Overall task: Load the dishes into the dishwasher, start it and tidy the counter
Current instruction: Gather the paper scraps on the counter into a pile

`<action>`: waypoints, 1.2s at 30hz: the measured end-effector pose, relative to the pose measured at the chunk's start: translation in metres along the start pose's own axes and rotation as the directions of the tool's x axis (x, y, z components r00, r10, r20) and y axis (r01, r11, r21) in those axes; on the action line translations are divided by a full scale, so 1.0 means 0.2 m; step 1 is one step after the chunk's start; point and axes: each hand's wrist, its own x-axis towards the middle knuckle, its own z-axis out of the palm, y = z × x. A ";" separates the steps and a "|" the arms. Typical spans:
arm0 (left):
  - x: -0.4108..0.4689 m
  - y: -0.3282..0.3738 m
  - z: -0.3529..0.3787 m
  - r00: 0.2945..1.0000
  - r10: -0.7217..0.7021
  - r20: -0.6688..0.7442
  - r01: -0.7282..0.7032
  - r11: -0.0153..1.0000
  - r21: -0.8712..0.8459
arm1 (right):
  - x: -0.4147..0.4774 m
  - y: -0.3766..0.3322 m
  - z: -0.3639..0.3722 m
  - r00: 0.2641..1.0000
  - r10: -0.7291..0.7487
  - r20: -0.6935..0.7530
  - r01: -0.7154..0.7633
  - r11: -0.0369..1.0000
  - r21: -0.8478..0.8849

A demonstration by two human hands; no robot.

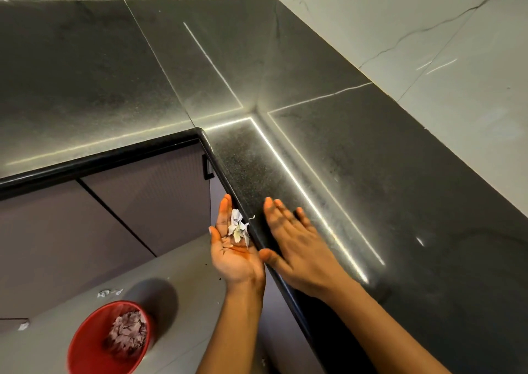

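Black speckled table (pixel 371 173), white veined walls (pixel 428 30), one red bin (pixel 91 348).

The table is black stone with a fine pale fleck, its gloss crossed by thin bright white streaks of reflected light, and its rounded edge is plain black. The walls are white marble with grey veins. The cabinet doors (pixel 143 196) are a dull purple-grey with a fine ribbed pattern, and the handle (pixel 206 167) is black. The floor (pixel 177 265) is flat grey with a few white bits (pixel 104 293). The bin holds crumpled litter (pixel 127 332) in grey-white and brown. The paper scraps (pixel 238 226) in my left hand (pixel 233 248) are white with a yellowish tinge, and an orange smear marks the palm.
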 end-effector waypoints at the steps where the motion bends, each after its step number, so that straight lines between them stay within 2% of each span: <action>1: -0.01 0.01 0.00 1.000 -0.021 0.003 0.021 1.000 -0.005 | 0.02 -0.03 0.00 0.998 -0.064 0.022 0.064 0.998 -0.001; 4: -0.01 0.01 -0.02 0.999 -0.046 0.010 0.046 0.999 0.001 | 0.06 -0.06 -0.02 0.968 -0.237 0.077 0.231 0.970 0.081; 6: 0.01 0.01 -0.03 0.999 -0.032 0.016 0.032 0.999 0.007 | 0.03 -0.04 -0.04 0.977 -0.214 -0.007 0.209 0.947 0.243; 8: 0.02 0.00 -0.03 1.000 0.015 -0.004 -0.014 1.000 0.007 | -0.03 0.03 -0.05 0.991 -0.007 -0.131 0.054 0.931 0.360; 9: 0.02 -0.01 -0.03 0.999 0.035 -0.020 -0.035 0.999 0.016 | -0.07 0.08 -0.06 0.979 0.123 -0.164 -0.057 0.932 0.358; 12: 0.02 -0.02 -0.02 0.998 0.052 -0.044 -0.050 0.998 0.032 | -0.17 0.32 -0.10 0.875 0.464 -0.137 -0.419 0.868 0.267; 14: 0.01 -0.02 -0.03 0.998 0.047 -0.046 -0.045 0.998 0.039 | -0.20 0.47 -0.14 0.787 0.603 -0.132 -0.572 0.792 0.214; 15: 0.01 -0.01 -0.03 0.997 0.045 -0.054 -0.043 0.998 0.041 | -0.20 0.49 -0.14 0.766 0.631 -0.126 -0.608 0.773 0.182; 17: 0.01 -0.01 -0.03 0.998 0.045 -0.054 -0.043 0.998 0.039 | -0.17 0.47 -0.12 0.792 0.602 -0.106 -0.594 0.799 0.098; 21: 0.02 -0.02 -0.03 0.998 0.041 -0.045 -0.040 0.999 0.015 | -0.02 0.18 -0.03 0.938 0.338 -0.075 -0.339 0.941 -0.002; 26: 0.04 0.00 -0.06 0.999 0.021 -0.034 -0.021 1.000 0.019 | 0.12 -0.05 0.02 0.994 0.081 -0.079 -0.079 0.997 0.022; 27: 0.04 0.01 -0.07 1.000 0.005 -0.019 -0.004 1.000 0.012 | 0.13 -0.08 0.03 0.997 0.030 -0.074 -0.025 0.998 0.063; 28: 0.03 0.01 -0.07 1.000 -0.015 -0.006 0.015 1.000 0.000 | 0.13 -0.12 0.03 0.997 -0.007 -0.071 0.019 0.984 0.175; 29: 0.02 0.03 -0.09 0.999 -0.034 0.003 0.034 0.999 -0.014 | 0.13 -0.16 0.02 0.997 -0.016 -0.071 0.041 0.929 0.367; 30: 0.01 0.05 -0.10 0.999 -0.048 0.001 0.048 0.999 -0.026 | 0.12 -0.21 -0.01 0.997 0.020 -0.076 0.031 0.787 0.616; 31: 0.00 0.08 -0.11 0.998 -0.057 -0.017 0.056 0.998 -0.040 | 0.11 -0.24 -0.03 0.994 0.083 -0.071 0.013 0.556 0.831; 32: 0.00 0.12 -0.13 0.997 -0.060 -0.043 0.058 0.997 -0.059 | 0.10 -0.28 -0.02 0.988 0.143 -0.067 0.015 0.334 0.942; 33: 0.00 0.16 -0.14 0.995 -0.071 -0.067 0.065 0.995 -0.079 | 0.09 -0.31 -0.01 0.976 0.204 -0.072 0.034 0.184 0.982; 36: 0.00 0.32 -0.20 0.985 -0.091 -0.146 0.071 0.988 -0.137 | 0.11 -0.44 0.13 0.919 0.382 -0.097 0.088 0.042 0.995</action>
